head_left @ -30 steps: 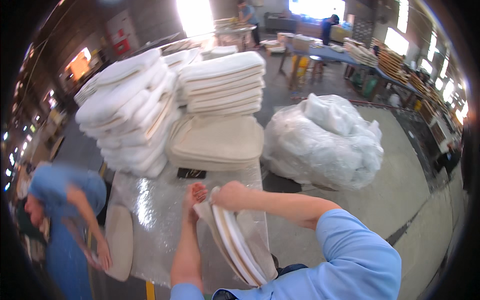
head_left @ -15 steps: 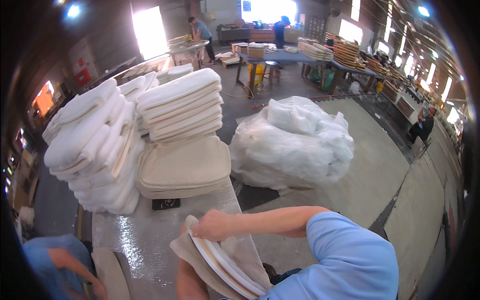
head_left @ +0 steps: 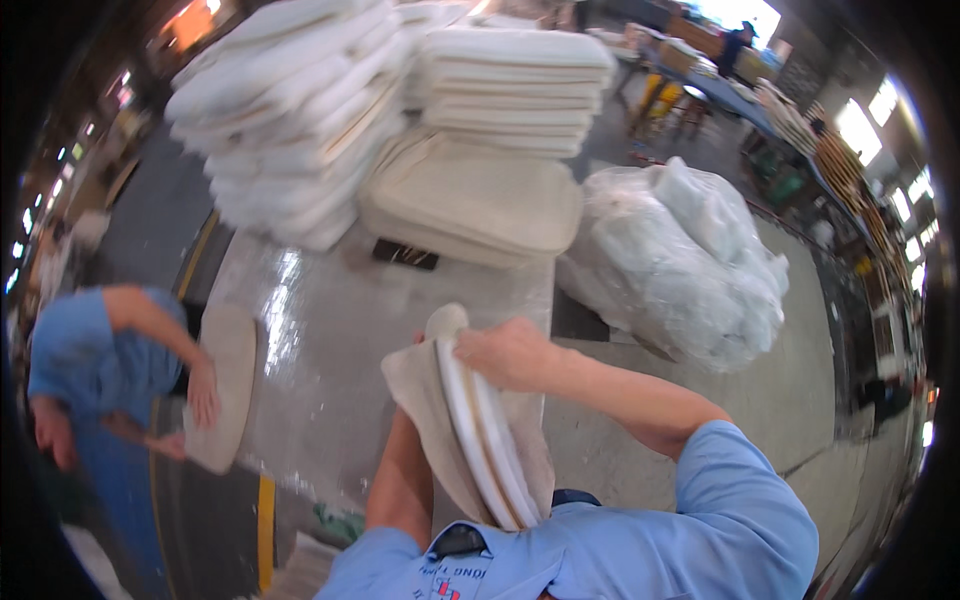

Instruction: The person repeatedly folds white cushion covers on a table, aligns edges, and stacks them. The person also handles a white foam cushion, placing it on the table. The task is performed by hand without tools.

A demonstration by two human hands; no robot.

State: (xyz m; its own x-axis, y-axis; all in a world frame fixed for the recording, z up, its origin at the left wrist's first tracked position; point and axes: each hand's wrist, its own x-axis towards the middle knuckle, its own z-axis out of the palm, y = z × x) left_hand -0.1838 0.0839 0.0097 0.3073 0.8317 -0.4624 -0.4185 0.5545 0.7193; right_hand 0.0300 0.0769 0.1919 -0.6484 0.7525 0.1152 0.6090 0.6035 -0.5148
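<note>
A cushion with white foam edges and a tan middle layer [head_left: 478,440] stands tilted against my front, partly wrapped in a beige fabric cover [head_left: 415,383]. My right hand [head_left: 510,355] is closed on the cover's edge near the cushion's upper end. My left forearm [head_left: 400,475] runs up behind the cover. The left hand itself is mostly hidden there, so its fingers do not show. Beyond my hands, a stack of beige covered cushions [head_left: 470,195] lies on the plastic-wrapped table [head_left: 330,330].
White folded pads form tall piles [head_left: 290,110] at the far left and a shorter stack [head_left: 515,85] behind the beige cushions. A small black object [head_left: 405,254] lies before them. Right of the table sits a large plastic-wrapped bundle [head_left: 680,260]. At left, a co-worker [head_left: 110,340] handles a beige pad [head_left: 232,385].
The view has tilted down and turned, so the table and piles appear higher and further right. My right hand still grips the cover's edge. More of the co-worker now shows.
</note>
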